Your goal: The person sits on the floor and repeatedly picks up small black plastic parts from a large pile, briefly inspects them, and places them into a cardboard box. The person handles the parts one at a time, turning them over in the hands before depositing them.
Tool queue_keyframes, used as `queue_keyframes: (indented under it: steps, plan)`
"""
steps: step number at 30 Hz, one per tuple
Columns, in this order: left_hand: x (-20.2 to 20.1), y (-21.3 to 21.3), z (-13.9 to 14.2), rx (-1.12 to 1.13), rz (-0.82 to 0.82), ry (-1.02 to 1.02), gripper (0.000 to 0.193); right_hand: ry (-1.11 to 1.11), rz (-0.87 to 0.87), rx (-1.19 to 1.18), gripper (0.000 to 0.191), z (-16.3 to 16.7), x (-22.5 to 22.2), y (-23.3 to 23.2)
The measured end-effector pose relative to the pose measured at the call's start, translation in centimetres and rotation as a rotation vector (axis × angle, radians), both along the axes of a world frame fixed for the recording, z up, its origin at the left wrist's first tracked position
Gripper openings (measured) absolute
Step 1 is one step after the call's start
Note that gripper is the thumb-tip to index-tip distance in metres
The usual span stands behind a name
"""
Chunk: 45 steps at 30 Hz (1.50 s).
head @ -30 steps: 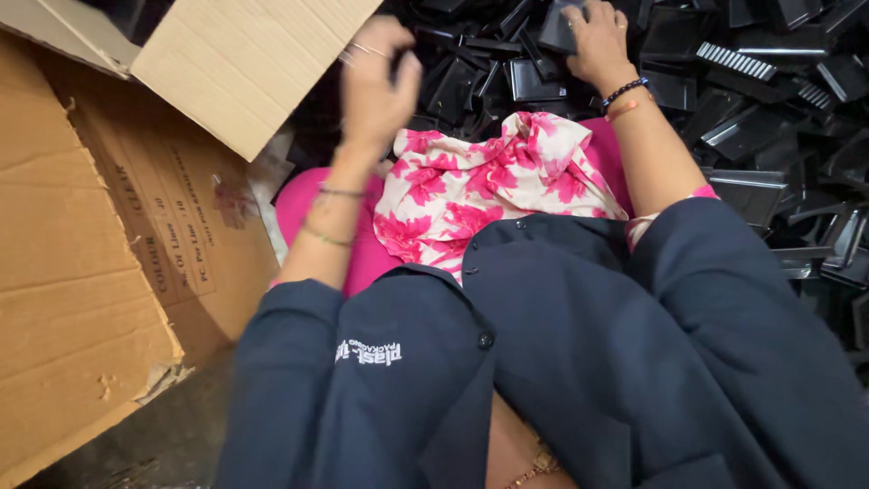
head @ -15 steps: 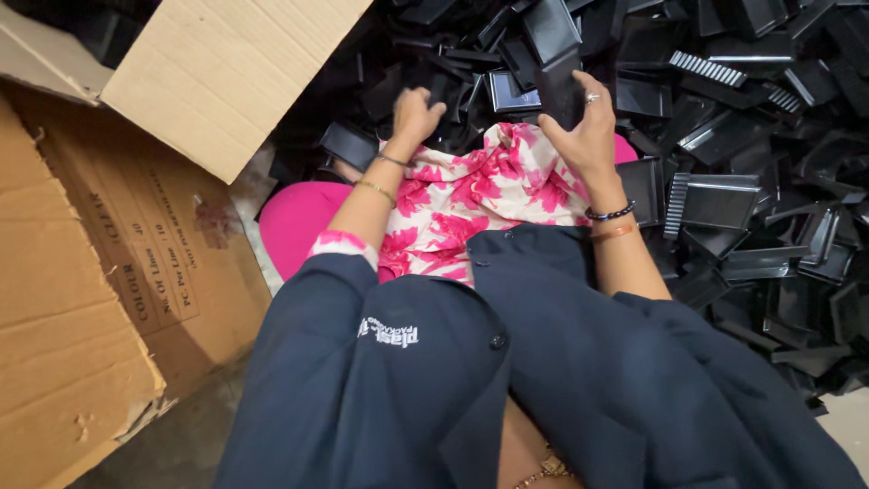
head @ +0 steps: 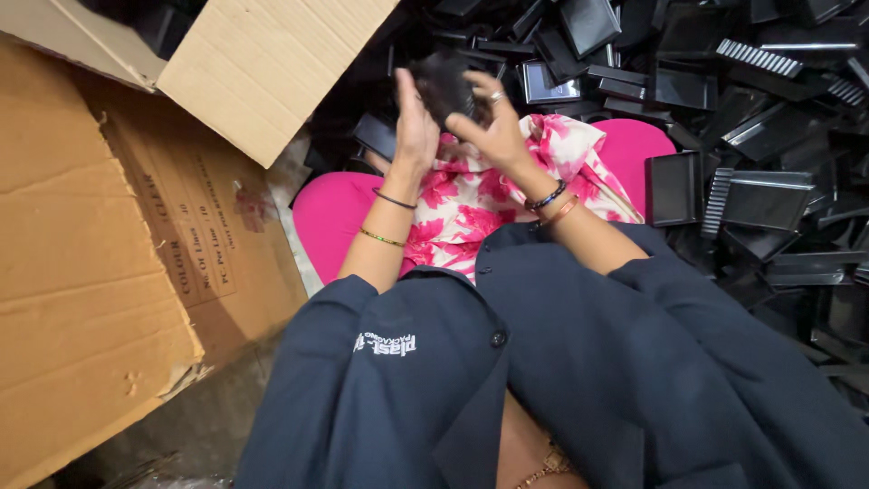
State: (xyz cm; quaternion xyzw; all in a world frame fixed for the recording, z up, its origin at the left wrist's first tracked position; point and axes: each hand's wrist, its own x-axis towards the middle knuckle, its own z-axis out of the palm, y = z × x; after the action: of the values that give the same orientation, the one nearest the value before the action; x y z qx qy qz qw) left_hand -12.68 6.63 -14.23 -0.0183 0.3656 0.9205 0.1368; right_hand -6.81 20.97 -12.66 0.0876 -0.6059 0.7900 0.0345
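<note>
Both hands now raised together: left hand (head: 415, 127) and right hand (head: 489, 127) cup blurred black plastic piece (head: 445, 81) between palms, above floral cloth (head: 489, 195). I judge piece lifted from black tray pile (head: 742, 136); half second back, hands were apart, down in pile.

Both arms are stretched forward from rolled-up dark sleeves, the forearms bare. The left hand (head: 415, 127) is raised with its palm turned inward and its fingers held straight and upright. The right hand (head: 493, 131) is brought close opposite it, fingers spread and curled, a ring seen on one finger. Thin bangles are worn on the left wrist, and beaded bands on the right. The grip is blurred by motion.
</note>
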Motion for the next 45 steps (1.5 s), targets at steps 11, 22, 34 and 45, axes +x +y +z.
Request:
queue_keyframes:
  steps: [11,22,34,45]
  plan:
    - [-0.5,-0.8,1.3,0.134,-0.054,-0.161,0.086,0.16,-0.251,0.556,0.064,1.8,0.5,1.0]
    - [0.5,0.7,1.5,-0.024,-0.101,-0.002,0.074,-0.035,-0.075,0.21,0.056,0.5,0.9,0.4]
    - [0.5,1.6,1.5,-0.144,-0.056,-0.097,0.08,-0.007,-0.143,0.303,0.056,-0.8,2.2,-0.2]
    - [-1.5,0.2,1.0,0.081,0.025,-0.38,0.071,0.244,0.145,0.523,0.081,0.9,2.5,-0.1]
